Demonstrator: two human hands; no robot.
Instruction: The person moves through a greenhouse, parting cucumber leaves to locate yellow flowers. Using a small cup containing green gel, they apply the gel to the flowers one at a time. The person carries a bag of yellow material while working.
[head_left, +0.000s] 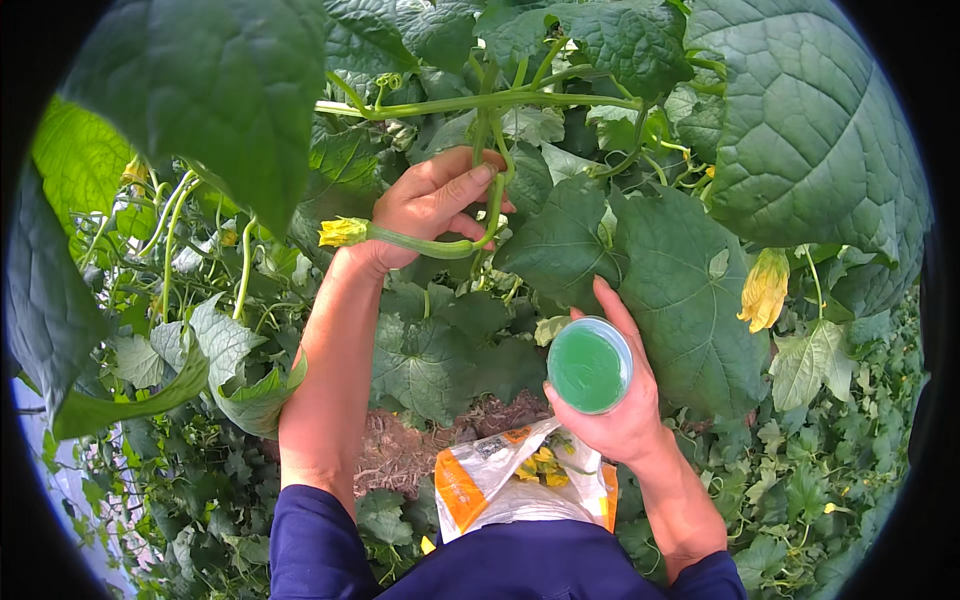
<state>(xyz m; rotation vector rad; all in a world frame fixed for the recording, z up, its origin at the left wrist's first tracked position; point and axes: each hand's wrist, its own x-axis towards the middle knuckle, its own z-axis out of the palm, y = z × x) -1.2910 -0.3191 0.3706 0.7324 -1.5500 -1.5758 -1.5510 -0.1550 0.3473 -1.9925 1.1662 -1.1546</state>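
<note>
My left hand reaches up among the vines, its thumb and fingers closed on a green stem. A slender young gourd, probably a luffa, curves below those fingers, with a yellow blossom at its left tip. The gourd's bent stalk rises past my thumb toward a thick horizontal vine. Lower right, my right hand holds a clear cup of green liquid, seen from above. The fingers behind the cup are partly hidden.
At my waist hangs a white and orange sack with yellow blossoms in its opening. Large leaves crowd both sides. A wilted yellow flower droops at right. Bare soil with dry litter shows below.
</note>
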